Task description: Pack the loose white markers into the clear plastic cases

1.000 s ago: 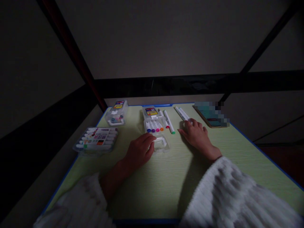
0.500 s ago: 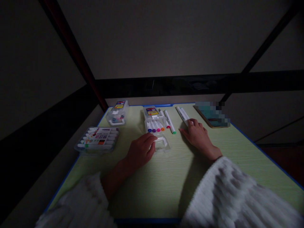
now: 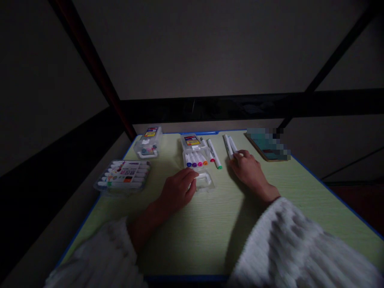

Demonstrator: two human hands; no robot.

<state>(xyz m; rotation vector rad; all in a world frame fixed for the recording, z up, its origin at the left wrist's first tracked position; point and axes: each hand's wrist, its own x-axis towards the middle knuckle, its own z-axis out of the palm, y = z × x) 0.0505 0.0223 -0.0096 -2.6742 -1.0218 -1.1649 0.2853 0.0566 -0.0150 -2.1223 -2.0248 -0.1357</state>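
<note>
My left hand (image 3: 177,189) is closed, fingers and thumb pinching the left side of a clear plastic flap with a white handle (image 3: 205,179). Behind that flap stands an open clear marker case (image 3: 207,154) holding several white markers (image 3: 194,158) with coloured ends. Two loose markers (image 3: 229,146) lie side by side farther right. Their near ends are under my right hand (image 3: 249,170), whose thumb and fingers close around them. A green-ended marker (image 3: 214,154) and a red-ended marker (image 3: 212,160) rest against the case's right side.
A flat pack of markers (image 3: 127,176) lies at the table's left edge. Behind it stands another clear case (image 3: 149,144) with a handle. At the back right is a tablet-like flat object (image 3: 265,147), partly blurred out. The table (image 3: 192,240) has a blue rim.
My right thumb has moved in against the two loose markers, and their near ends have shifted slightly. My left hand has stayed on the flap.
</note>
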